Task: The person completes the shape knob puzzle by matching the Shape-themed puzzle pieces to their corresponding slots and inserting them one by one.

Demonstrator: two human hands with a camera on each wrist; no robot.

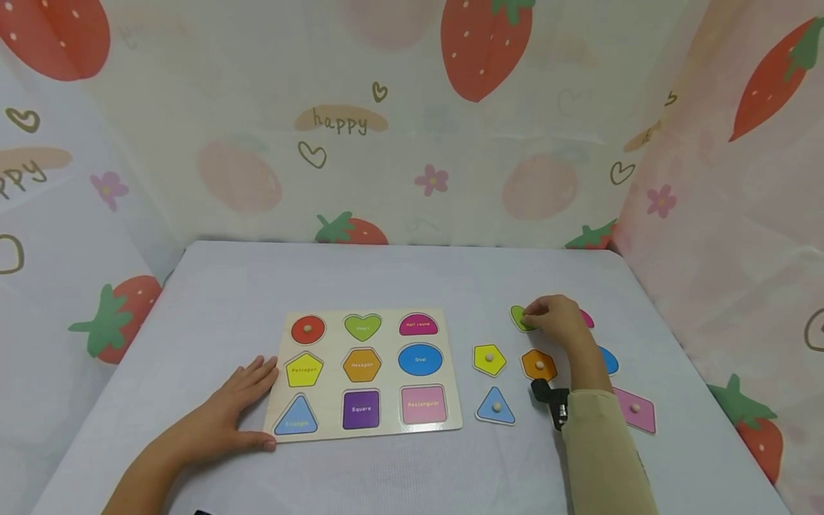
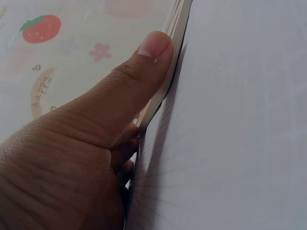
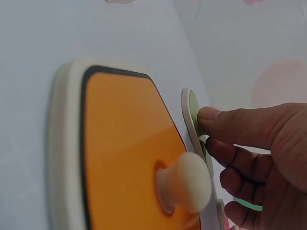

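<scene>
A wooden shape puzzle board (image 1: 370,436) lies left of centre, with a red circle piece (image 1: 307,330) and its knob in the top left recess. My left hand (image 1: 228,411) rests along the board's left edge, fingers spread and straight; in the left wrist view its thumb (image 2: 156,48) touches the rim. At the right, my right hand (image 1: 558,320) pinches the green heart piece (image 1: 517,317) by its middle with thumb and fingers. The knob there is mostly hidden. Close to the right wrist camera stands the orange hexagon piece (image 3: 124,143) with its round knob.
Loose knobbed pieces lie right of the board: yellow pentagon (image 1: 489,360), blue triangle (image 1: 495,406), and pink piece (image 1: 635,409). A blue oval (image 1: 608,360) and magenta piece (image 1: 586,319) are partly covered by the right arm. Printed fabric walls surround the white table (image 1: 360,279).
</scene>
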